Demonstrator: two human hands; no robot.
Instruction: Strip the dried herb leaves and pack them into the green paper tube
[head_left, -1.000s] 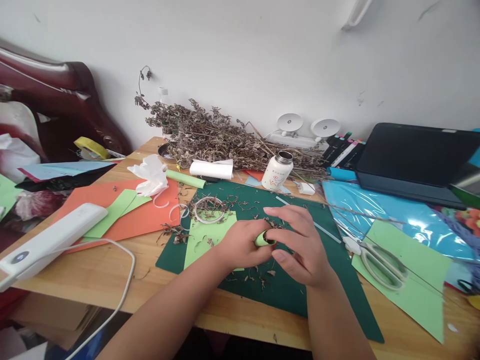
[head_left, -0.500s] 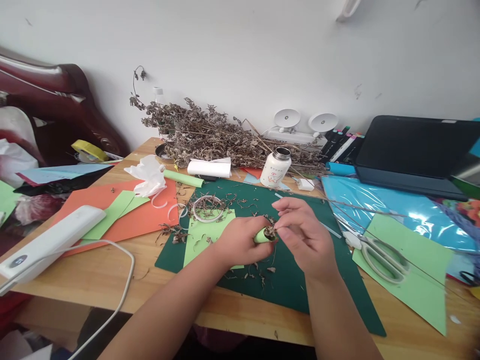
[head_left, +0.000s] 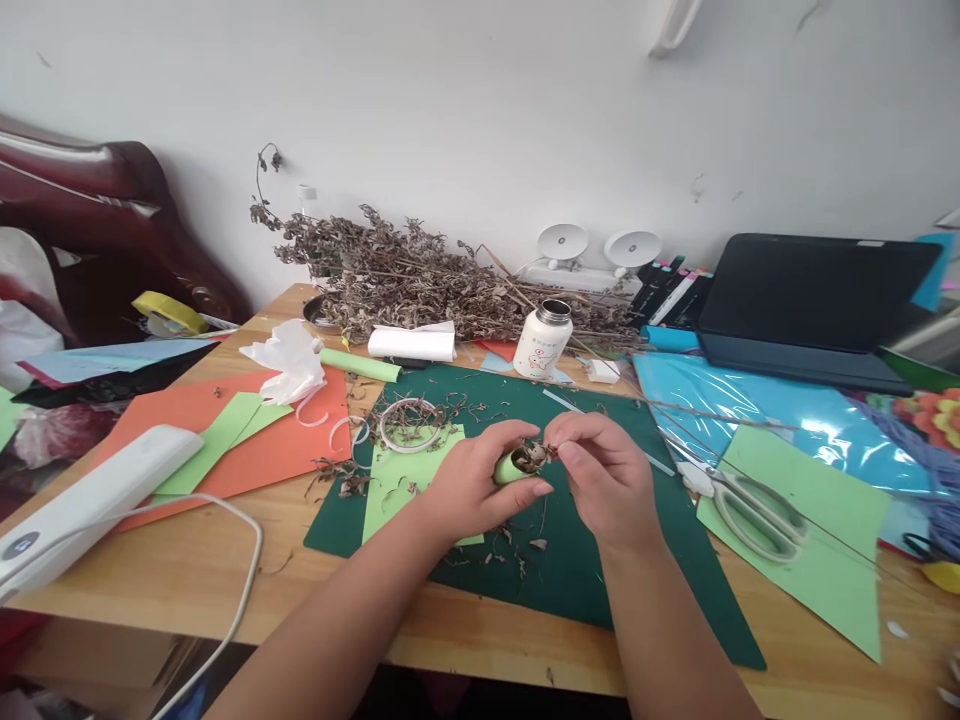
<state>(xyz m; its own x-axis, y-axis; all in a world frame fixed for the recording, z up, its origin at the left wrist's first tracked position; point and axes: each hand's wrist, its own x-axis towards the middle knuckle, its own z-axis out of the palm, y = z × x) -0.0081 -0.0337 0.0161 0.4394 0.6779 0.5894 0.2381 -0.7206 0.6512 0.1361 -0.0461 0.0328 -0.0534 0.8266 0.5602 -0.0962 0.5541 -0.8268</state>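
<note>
My left hand point(head_left: 474, 474) is wrapped round a rolled green paper tube point(head_left: 510, 469), its open end turned to the right. Crumpled dried leaves point(head_left: 533, 456) stick out of that end. At the tube's mouth, the thumb and fingers of my right hand point(head_left: 609, 474) pinch a bit of dried leaf. Both hands are above a dark green cutting mat point(head_left: 570, 570). Under my left forearm lies a light green paper sheet point(head_left: 386, 500) with leaf crumbs on it. A roll of clear tape point(head_left: 411, 447) rests at its top, with dried bits inside the ring.
A heap of dried plants point(head_left: 420, 275) lies along the wall. In front stand a white bottle point(head_left: 543, 345) without a lid and a white paper roll point(head_left: 412, 343). Scissors point(head_left: 757, 515) lie at right on green paper point(head_left: 825, 570). A white power bank point(head_left: 105, 500) with a cable is at left.
My left thumb and index finger have spread apart at the tube's mouth, and more leaf shows there. My right hand's fingers have drawn together. The view has shifted slightly.
</note>
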